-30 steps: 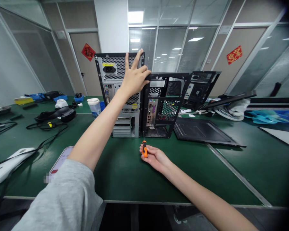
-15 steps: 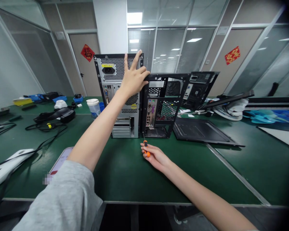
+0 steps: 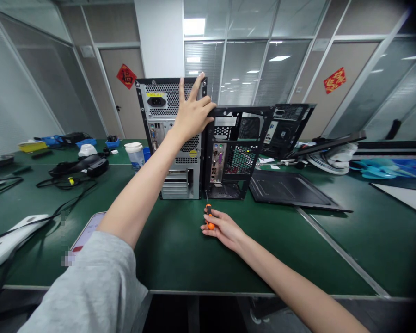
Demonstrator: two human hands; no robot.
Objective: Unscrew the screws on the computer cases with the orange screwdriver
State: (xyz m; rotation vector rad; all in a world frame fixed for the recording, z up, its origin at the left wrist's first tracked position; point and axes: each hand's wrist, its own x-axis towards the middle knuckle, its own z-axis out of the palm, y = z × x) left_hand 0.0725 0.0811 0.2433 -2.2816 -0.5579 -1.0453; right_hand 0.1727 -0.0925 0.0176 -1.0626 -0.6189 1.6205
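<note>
Head view: the left hand [image 3: 193, 113], spread wide, rests against the taller computer case [image 3: 190, 163]; the right hand [image 3: 224, 227] pinches an orange-and-black screwdriver [image 3: 209, 216], tip near that case's base. A shorter case [image 3: 241, 176] stands just beside; a black panel [image 3: 293, 188] lies rightward on the table [image 3: 180, 254].

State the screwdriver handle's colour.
The screwdriver handle is orange and black, clearest in the head view.
</note>
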